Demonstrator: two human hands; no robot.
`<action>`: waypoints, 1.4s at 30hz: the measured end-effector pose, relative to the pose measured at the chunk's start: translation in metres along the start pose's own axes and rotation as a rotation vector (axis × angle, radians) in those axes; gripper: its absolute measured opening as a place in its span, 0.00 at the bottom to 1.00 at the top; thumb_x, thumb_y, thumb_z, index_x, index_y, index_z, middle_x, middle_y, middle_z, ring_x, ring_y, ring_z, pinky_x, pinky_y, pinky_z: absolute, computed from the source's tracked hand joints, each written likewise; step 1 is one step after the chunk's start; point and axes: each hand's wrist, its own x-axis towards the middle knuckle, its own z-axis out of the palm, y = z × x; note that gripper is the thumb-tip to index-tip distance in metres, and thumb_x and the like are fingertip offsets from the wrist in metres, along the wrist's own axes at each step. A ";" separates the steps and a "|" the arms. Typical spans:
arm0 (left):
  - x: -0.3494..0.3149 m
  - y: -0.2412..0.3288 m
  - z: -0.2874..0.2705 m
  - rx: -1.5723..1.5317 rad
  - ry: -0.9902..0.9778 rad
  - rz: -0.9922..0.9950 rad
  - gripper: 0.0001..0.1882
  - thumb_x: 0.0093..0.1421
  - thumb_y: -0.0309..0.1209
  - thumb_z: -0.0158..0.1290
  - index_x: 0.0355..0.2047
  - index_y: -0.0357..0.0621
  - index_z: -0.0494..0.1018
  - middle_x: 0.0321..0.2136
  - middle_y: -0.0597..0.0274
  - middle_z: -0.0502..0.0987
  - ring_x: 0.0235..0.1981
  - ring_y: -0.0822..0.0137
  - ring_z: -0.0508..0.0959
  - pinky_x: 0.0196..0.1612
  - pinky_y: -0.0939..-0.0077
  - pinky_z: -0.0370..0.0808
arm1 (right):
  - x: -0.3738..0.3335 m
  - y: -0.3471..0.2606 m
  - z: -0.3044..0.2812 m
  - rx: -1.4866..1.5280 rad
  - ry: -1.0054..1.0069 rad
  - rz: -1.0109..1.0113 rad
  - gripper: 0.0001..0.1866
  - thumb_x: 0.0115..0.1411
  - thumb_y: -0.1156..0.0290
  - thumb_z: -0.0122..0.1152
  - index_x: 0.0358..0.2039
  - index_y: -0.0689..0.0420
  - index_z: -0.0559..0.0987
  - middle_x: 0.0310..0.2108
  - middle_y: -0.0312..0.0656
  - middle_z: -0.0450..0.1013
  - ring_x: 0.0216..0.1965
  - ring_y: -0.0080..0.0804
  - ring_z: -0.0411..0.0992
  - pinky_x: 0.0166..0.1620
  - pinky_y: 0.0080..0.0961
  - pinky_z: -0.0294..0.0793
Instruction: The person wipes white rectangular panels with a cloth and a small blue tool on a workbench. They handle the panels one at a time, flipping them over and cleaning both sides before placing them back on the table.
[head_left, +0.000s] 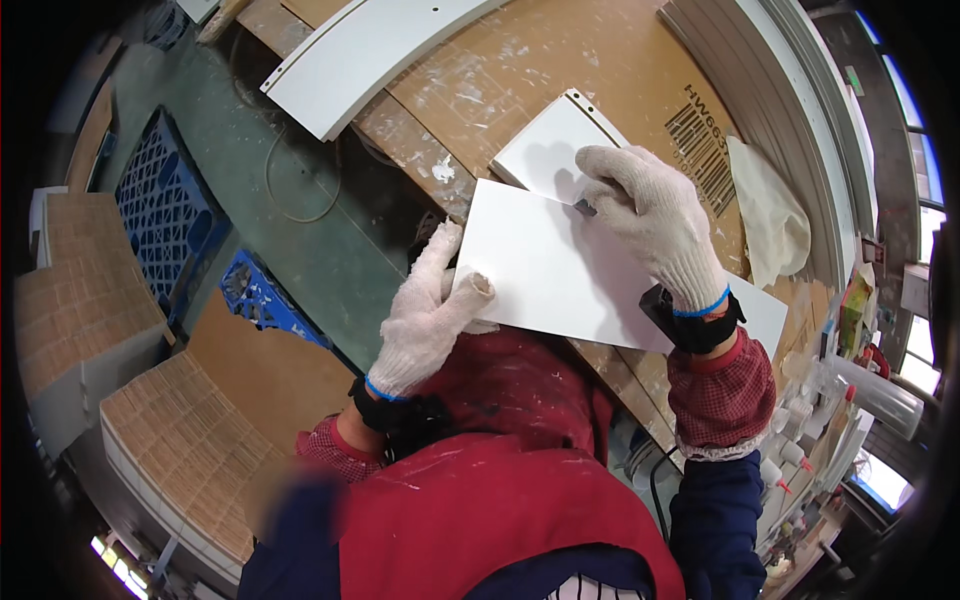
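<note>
A flat white panel (540,265) lies tilted across the near edge of the workbench. My left hand (420,315), in a white knit glove, grips its left edge, with the thumb on top and the fingers along the side. My right hand (655,220), gloved alike, is closed over the panel's far edge. From under its fingers pokes the dark tip of a small tool (585,208); the rest is hidden in the hand. Just beyond, partly under this panel, rests a second white panel (555,145) with small holes along one edge.
Brown cardboard (560,60) with white smears covers the bench. A curved white board (370,60) lies at the far left, long stacked strips (780,100) at the right. Bottles (795,455) crowd the lower right. A blue plastic pallet (165,205) and stacked wood-patterned panels (190,440) stand left.
</note>
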 end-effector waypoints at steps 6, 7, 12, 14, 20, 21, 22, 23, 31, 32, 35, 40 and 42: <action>0.002 -0.008 -0.001 -0.021 0.004 0.064 0.43 0.63 0.41 0.54 0.67 0.37 0.42 0.37 0.57 0.77 0.37 0.71 0.77 0.37 0.75 0.79 | 0.001 0.000 0.001 0.019 0.009 -0.027 0.10 0.54 0.72 0.54 0.37 0.54 0.76 0.30 0.44 0.72 0.33 0.41 0.73 0.37 0.31 0.72; 0.002 -0.008 -0.001 -0.017 0.006 0.061 0.43 0.63 0.41 0.54 0.67 0.37 0.42 0.37 0.57 0.77 0.37 0.71 0.77 0.37 0.75 0.79 | 0.001 0.000 0.003 0.020 -0.004 -0.043 0.10 0.54 0.72 0.54 0.37 0.54 0.76 0.30 0.44 0.72 0.33 0.41 0.73 0.37 0.31 0.72; -0.001 0.000 0.002 0.003 0.017 0.051 0.42 0.63 0.42 0.54 0.67 0.36 0.44 0.37 0.57 0.77 0.37 0.72 0.77 0.37 0.76 0.78 | 0.001 -0.002 0.001 0.029 0.026 -0.018 0.10 0.53 0.72 0.54 0.37 0.54 0.77 0.30 0.45 0.72 0.33 0.41 0.73 0.37 0.32 0.72; 0.001 -0.006 0.000 0.016 0.018 0.079 0.42 0.63 0.42 0.55 0.67 0.36 0.44 0.37 0.57 0.77 0.37 0.72 0.76 0.38 0.76 0.78 | 0.000 -0.001 0.002 0.021 0.030 -0.027 0.10 0.53 0.72 0.54 0.37 0.54 0.77 0.30 0.45 0.72 0.33 0.42 0.73 0.37 0.32 0.72; 0.003 -0.004 0.000 0.021 0.002 0.091 0.41 0.63 0.39 0.54 0.67 0.34 0.44 0.39 0.56 0.77 0.38 0.73 0.76 0.41 0.77 0.76 | 0.002 0.000 0.000 -0.022 0.054 -0.060 0.08 0.53 0.72 0.54 0.35 0.54 0.77 0.30 0.45 0.73 0.35 0.43 0.73 0.37 0.34 0.72; 0.003 -0.004 0.000 0.021 -0.001 0.095 0.41 0.63 0.38 0.54 0.67 0.34 0.44 0.39 0.55 0.77 0.38 0.72 0.76 0.41 0.76 0.76 | 0.003 0.003 0.005 -0.040 0.053 -0.098 0.08 0.53 0.72 0.54 0.35 0.54 0.77 0.30 0.45 0.73 0.35 0.43 0.73 0.37 0.34 0.72; 0.003 -0.004 0.001 0.019 -0.002 0.099 0.40 0.64 0.38 0.53 0.67 0.34 0.44 0.40 0.55 0.76 0.38 0.72 0.76 0.42 0.76 0.75 | 0.003 0.005 0.008 -0.059 0.053 -0.136 0.08 0.54 0.72 0.54 0.35 0.54 0.77 0.30 0.45 0.73 0.35 0.44 0.73 0.37 0.34 0.72; 0.003 -0.004 0.002 0.017 0.005 0.104 0.40 0.64 0.37 0.53 0.66 0.33 0.43 0.40 0.55 0.76 0.39 0.72 0.75 0.42 0.76 0.75 | 0.002 0.005 0.005 -0.061 0.043 -0.094 0.08 0.53 0.72 0.54 0.34 0.55 0.77 0.30 0.45 0.73 0.35 0.44 0.73 0.37 0.34 0.73; 0.004 -0.010 -0.002 -0.005 -0.003 0.134 0.40 0.64 0.34 0.52 0.66 0.31 0.42 0.43 0.55 0.76 0.40 0.72 0.75 0.44 0.76 0.74 | 0.002 0.004 0.008 -0.035 0.023 -0.141 0.06 0.52 0.72 0.54 0.31 0.56 0.77 0.29 0.46 0.72 0.34 0.45 0.73 0.37 0.36 0.72; 0.003 -0.011 -0.002 -0.015 0.003 0.128 0.39 0.64 0.34 0.52 0.66 0.31 0.43 0.42 0.56 0.76 0.40 0.72 0.75 0.45 0.76 0.73 | 0.002 0.001 0.005 -0.055 -0.004 -0.121 0.05 0.52 0.73 0.54 0.30 0.55 0.76 0.29 0.46 0.72 0.33 0.46 0.72 0.36 0.37 0.72; 0.002 -0.007 -0.003 -0.016 -0.001 0.125 0.39 0.64 0.33 0.52 0.66 0.31 0.44 0.45 0.55 0.74 0.42 0.72 0.74 0.47 0.76 0.72 | 0.001 0.004 0.003 -0.045 0.067 -0.081 0.05 0.51 0.73 0.54 0.29 0.57 0.76 0.28 0.47 0.72 0.32 0.47 0.72 0.36 0.38 0.71; 0.006 -0.010 0.005 0.063 0.059 0.223 0.37 0.63 0.30 0.51 0.66 0.31 0.46 0.53 0.52 0.67 0.48 0.69 0.70 0.53 0.75 0.68 | 0.001 0.023 0.018 -0.047 0.098 -0.262 0.03 0.51 0.72 0.54 0.26 0.57 0.75 0.26 0.48 0.72 0.31 0.49 0.73 0.35 0.41 0.72; -0.001 -0.018 -0.007 0.171 0.187 0.256 0.36 0.62 0.28 0.50 0.66 0.31 0.46 0.55 0.51 0.65 0.50 0.67 0.70 0.55 0.72 0.67 | -0.006 0.022 0.011 -0.108 0.118 -0.253 0.05 0.52 0.71 0.55 0.26 0.58 0.76 0.26 0.49 0.72 0.32 0.50 0.73 0.35 0.41 0.73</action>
